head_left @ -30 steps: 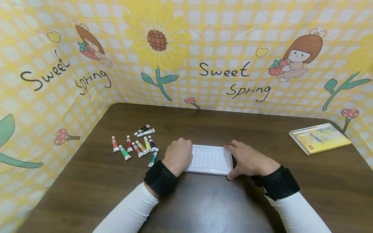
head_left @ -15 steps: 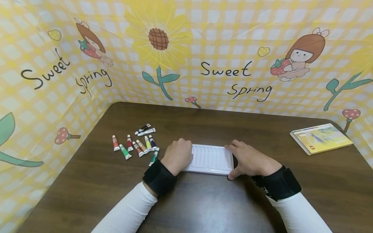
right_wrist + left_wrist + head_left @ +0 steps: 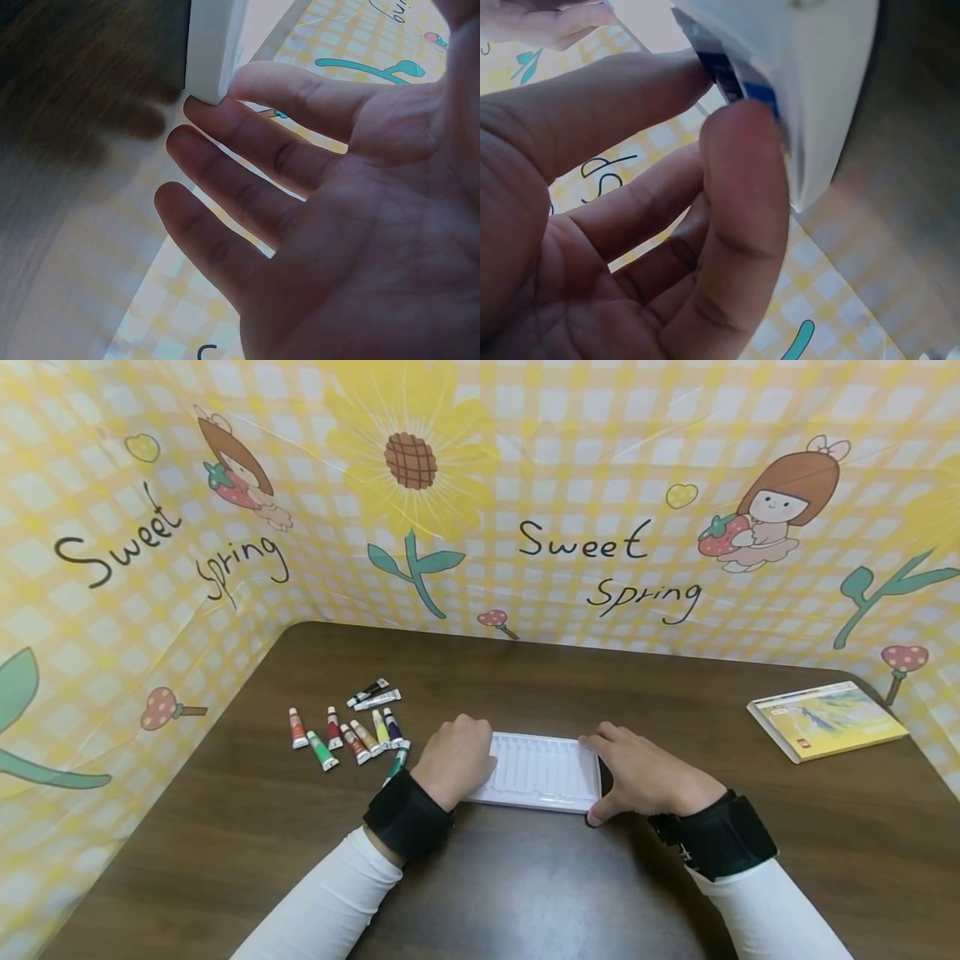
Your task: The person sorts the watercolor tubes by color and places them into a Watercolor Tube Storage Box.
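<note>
A white plastic tray (image 3: 543, 768) with narrow parallel slots lies flat on the table in the head view. Over its left end is my left hand (image 3: 456, 762), fingers bent. In the left wrist view the thumb and a finger pinch what looks like a paint tube (image 3: 727, 75) with dark and blue bands, right at the tray's inner edge; the head view hides it behind the hand. My right hand (image 3: 648, 768) holds the tray's right end, thumb at the near corner and fingers at the far one. The right wrist view shows fingertips touching the tray's corner (image 3: 214, 67).
Several paint tubes (image 3: 352, 739) lie loosely left of the tray, the dark green one (image 3: 398, 760) close to the left wrist strap. A white and a black tube (image 3: 367, 692) lie behind them. A yellow box (image 3: 828, 720) sits at the back right, near the patterned cloth wall (image 3: 600, 635).
My left hand has shifted very slightly left along the tray's left end. The right hand and the tray look the same; the whole view has tilted a little.
</note>
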Demonstrator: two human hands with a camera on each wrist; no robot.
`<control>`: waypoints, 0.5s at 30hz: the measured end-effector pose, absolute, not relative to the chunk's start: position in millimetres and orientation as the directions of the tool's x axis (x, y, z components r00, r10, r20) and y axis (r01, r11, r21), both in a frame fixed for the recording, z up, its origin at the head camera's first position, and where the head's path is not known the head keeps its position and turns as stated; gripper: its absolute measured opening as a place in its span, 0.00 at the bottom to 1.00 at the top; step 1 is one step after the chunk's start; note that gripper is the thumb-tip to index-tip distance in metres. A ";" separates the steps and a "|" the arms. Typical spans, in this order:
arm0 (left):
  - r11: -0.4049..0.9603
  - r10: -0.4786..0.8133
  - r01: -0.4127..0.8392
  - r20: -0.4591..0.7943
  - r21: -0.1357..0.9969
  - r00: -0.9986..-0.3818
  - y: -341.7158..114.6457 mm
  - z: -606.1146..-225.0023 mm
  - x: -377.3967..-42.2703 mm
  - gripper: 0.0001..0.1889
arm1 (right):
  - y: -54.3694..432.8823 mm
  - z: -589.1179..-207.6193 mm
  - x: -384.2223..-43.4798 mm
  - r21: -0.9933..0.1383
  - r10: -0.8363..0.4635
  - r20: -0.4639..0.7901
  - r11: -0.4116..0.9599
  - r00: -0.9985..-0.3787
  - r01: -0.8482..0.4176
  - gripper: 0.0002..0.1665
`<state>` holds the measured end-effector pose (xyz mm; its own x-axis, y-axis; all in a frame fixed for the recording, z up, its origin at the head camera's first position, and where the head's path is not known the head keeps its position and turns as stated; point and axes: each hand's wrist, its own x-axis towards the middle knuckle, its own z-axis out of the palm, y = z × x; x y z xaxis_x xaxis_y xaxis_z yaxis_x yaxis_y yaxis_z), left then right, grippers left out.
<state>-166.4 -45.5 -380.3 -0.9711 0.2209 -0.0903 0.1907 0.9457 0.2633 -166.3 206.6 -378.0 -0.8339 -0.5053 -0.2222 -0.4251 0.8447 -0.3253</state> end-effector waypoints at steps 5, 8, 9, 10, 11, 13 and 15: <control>0.944 0.218 0.187 -0.087 0.271 -0.972 -47.5 -378.8 -166.2 0.13 | 206.2 -378.3 -166.8 -0.322 -0.510 -0.217 0.843 -0.833 -0.432 0.59; 0.939 0.221 0.190 -0.078 0.288 -0.972 -50.3 -377.3 -166.8 0.13 | 206.2 -378.3 -166.8 -0.322 -0.510 -0.221 0.843 -0.831 -0.431 0.59; 0.935 0.224 0.194 -0.069 0.296 -0.972 -51.7 -376.5 -167.3 0.13 | 206.3 -378.2 -166.7 -0.324 -0.509 -0.222 0.843 -0.831 -0.430 0.59; 0.931 0.225 0.197 -0.059 0.307 -0.972 -53.2 -375.4 -167.9 0.13 | 206.5 -378.2 -166.6 -0.325 -0.509 -0.224 0.843 -0.831 -0.428 0.59; 0.927 0.225 0.200 -0.046 0.318 -0.973 -54.9 -374.2 -168.6 0.13 | 206.6 -378.1 -166.5 -0.327 -0.508 -0.225 0.843 -0.831 -0.427 0.59; 0.918 0.219 0.196 -0.028 0.344 -0.975 -58.9 -371.4 -170.1 0.12 | 206.9 -377.7 -166.3 -0.332 -0.509 -0.224 0.842 -0.831 -0.426 0.59; 0.914 0.209 0.193 -0.008 0.356 -0.978 -63.9 -369.0 -172.1 0.11 | 207.1 -377.4 -166.2 -0.335 -0.511 -0.222 0.840 -0.830 -0.427 0.59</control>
<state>-172.1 -63.9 -369.0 -0.9779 0.2091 -0.0079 0.1927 0.9143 0.3562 -166.2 207.1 -377.4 -0.8304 -0.5111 -0.2220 -0.4273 0.8397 -0.3351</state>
